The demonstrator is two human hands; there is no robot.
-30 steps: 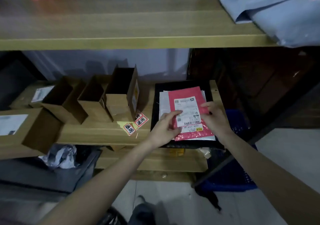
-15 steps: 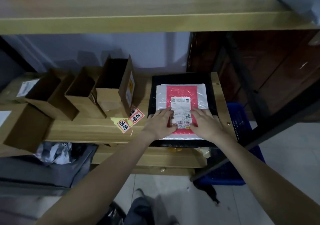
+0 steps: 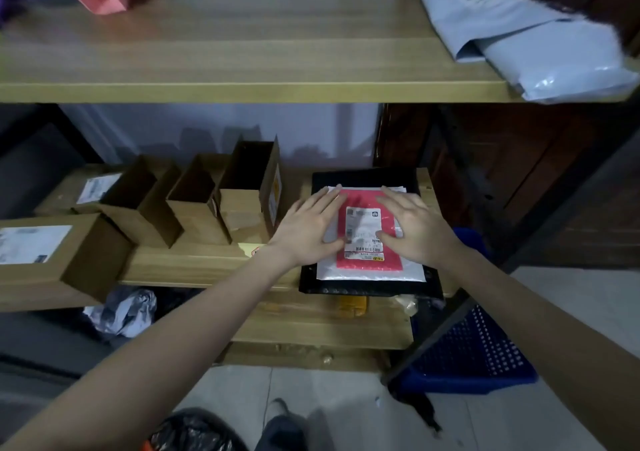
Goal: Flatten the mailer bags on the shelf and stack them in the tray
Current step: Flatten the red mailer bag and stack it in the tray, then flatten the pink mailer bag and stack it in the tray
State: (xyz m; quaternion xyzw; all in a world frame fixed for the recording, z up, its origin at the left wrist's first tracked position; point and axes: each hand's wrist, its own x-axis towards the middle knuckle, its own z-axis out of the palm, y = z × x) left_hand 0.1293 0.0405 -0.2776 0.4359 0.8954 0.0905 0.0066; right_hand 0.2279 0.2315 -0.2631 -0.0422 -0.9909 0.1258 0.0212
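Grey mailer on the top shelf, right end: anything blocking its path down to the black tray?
Only the hands. The left hand and right hand lie flat on the pink mailer topping the stack in the tray. Nothing else visibly blocks the grey mailer.

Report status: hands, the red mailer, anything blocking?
Left hand and right hand flat, open, pressing red mailer. Mailer lies on white stack in black tray. Nothing in the way.

No text legible. White shipping label (image 3: 363, 234) on red mailer (image 3: 367, 260), centre-right: barcode and print visible, apparently too blurred to read.
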